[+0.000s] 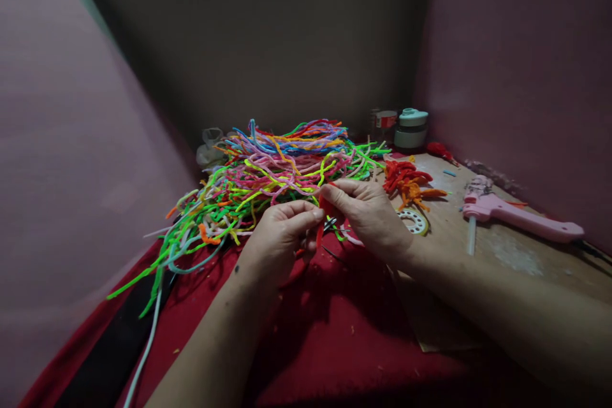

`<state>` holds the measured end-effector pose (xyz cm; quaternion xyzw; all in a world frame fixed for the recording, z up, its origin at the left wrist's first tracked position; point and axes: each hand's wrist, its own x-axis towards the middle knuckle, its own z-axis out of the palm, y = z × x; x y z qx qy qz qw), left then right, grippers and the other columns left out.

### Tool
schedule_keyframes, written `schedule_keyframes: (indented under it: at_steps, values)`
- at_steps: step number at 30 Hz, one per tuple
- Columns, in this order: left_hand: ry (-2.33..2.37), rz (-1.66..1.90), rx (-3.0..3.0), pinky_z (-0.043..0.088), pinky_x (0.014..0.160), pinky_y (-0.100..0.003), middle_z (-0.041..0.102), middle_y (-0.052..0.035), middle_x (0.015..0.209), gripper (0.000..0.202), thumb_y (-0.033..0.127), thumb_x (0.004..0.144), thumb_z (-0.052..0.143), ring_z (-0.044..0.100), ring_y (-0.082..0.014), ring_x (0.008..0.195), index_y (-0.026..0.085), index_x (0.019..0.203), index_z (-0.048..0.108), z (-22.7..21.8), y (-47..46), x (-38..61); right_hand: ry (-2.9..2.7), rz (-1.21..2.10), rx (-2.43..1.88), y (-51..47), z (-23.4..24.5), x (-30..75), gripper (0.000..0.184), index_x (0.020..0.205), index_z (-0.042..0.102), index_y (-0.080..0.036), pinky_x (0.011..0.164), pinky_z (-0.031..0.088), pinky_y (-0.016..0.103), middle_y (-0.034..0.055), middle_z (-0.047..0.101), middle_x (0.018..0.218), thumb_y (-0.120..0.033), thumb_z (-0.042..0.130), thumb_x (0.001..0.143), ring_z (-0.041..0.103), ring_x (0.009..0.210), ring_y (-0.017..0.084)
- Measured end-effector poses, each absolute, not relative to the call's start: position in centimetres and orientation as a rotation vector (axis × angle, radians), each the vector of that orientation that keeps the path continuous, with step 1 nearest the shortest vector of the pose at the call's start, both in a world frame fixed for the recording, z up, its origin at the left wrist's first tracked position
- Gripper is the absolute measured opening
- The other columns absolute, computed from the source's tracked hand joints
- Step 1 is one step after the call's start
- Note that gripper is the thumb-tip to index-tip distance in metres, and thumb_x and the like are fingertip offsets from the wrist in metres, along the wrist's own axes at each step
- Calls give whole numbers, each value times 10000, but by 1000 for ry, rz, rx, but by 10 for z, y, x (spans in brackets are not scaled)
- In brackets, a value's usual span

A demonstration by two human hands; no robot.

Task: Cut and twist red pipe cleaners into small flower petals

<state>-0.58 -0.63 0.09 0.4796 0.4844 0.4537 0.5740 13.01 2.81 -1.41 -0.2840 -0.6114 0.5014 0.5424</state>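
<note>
Between my two hands is a bent red pipe cleaner [320,236], pinched from both sides. My left hand [287,233] grips its lower part with thumb and forefinger. The fingers of my right hand [361,207] are closed on the upper part, and they partly hide it. Just behind the fingertips shows a small shiny metal piece [329,224], too covered to name. A large pile of coloured pipe cleaners [287,172] lies beyond my hands, in green, pink, yellow, blue and orange.
A pink hot glue gun [521,213] lies on the board [521,268] at right. Nearer are red and orange bent pipe cleaners [406,178] and a white-and-yellow ring with holes [414,222]. A lidded jar [411,129] stands behind. Red cloth [344,344] covers the front.
</note>
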Motion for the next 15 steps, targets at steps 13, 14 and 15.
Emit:
schedule_keyframes:
  at_steps: [13,14,15]
  values:
    - [1392,1168,1446,377,451,-200,609,-4,617,223,337,682,675,522,-97,492,134,763,630,7,-5,-14,-1260,1585,-654,30,-19,126,142,654,570,-143,470,341,222,-30,531,552,-262,644,681,446,465,67]
    - [1414,1222,1461,388,469,-202,621,-8,655,235,335,668,688,540,-104,524,135,779,631,8,-5,-13,-1268,1573,-668,30,-19,125,143,642,557,-147,449,329,217,-33,525,535,-260,630,692,439,447,65]
    - [1425,1271,1473,397,488,-202,629,-9,685,242,331,661,695,551,-107,553,138,794,633,8,-4,-13,-1279,1565,-682,30,-19,125,140,636,546,-151,432,316,214,-35,520,521,-253,614,702,432,431,63]
